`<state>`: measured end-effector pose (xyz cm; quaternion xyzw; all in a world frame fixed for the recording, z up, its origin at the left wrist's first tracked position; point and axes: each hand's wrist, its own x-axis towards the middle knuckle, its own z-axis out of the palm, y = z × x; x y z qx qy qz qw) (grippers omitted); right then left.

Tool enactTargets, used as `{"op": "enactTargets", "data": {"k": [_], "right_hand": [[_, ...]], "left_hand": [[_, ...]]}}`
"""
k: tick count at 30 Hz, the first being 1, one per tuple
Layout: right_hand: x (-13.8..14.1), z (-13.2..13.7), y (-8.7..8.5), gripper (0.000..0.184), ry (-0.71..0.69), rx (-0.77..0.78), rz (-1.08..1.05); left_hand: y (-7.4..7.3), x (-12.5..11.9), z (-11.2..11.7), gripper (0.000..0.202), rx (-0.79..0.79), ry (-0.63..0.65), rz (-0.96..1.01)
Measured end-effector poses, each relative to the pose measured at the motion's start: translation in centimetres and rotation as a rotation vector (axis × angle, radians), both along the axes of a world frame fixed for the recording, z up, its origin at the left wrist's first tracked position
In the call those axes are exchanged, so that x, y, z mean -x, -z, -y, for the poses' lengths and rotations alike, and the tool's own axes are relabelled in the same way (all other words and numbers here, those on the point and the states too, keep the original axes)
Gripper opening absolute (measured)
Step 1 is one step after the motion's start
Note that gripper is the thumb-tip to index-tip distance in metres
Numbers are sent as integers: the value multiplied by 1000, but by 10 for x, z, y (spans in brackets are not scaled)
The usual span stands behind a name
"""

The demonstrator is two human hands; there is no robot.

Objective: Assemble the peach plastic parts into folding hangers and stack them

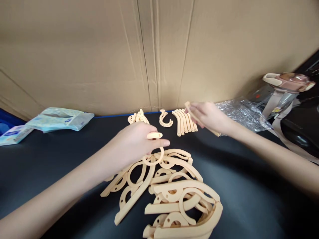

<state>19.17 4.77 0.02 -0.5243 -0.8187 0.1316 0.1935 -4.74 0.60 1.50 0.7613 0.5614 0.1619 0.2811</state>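
My left hand [132,144] is closed on a beige plastic hanger hook [154,135], pinched between thumb and fingers above a pile of folding hangers [184,189]. A curved hook [162,155] shows just under the fingers; whether it is the same piece, I cannot tell. At the back right, my right hand [208,116] grips a beige hanger arm [188,108], partly hidden by the fingers. Just left of that hand, several hanger arms [183,122] lie side by side in a row. Nested hooks [164,119] lie farther left, and small beige parts [138,117] are heaped behind my left hand.
A cardboard wall [99,66] rises behind the black table [107,132]. A pale blue tissue pack [59,119] lies at the left. Clear crinkled plastic wrap [239,114] sits at the right, beside a bottle [290,83] with a pinkish lid and a strap.
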Motion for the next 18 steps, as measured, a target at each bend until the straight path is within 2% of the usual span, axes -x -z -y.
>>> {"op": "enactTargets", "data": {"k": [1,3,5,9,13,16,18], "right_hand": [[-8,-9,0,39,96,-6,-10],[-21,-25,5,43,276,-54,105],[-30,-37,14,42,340,-62,169],[-36,-49,30,38,394,-54,249],[-38,-53,35,33,402,-60,291],[-39,-53,37,30,397,-62,311],[-38,-53,37,30,391,-62,311]], "left_hand": [[-4,1,-1,54,-2,7,37],[-12,0,-3,51,10,9,143],[-18,-1,-6,43,32,2,255],[-20,0,-9,21,38,-22,419],[-15,1,-14,11,29,-94,601],[-10,6,-20,20,-88,-152,503],[-5,10,-26,19,-119,-175,405]]}}
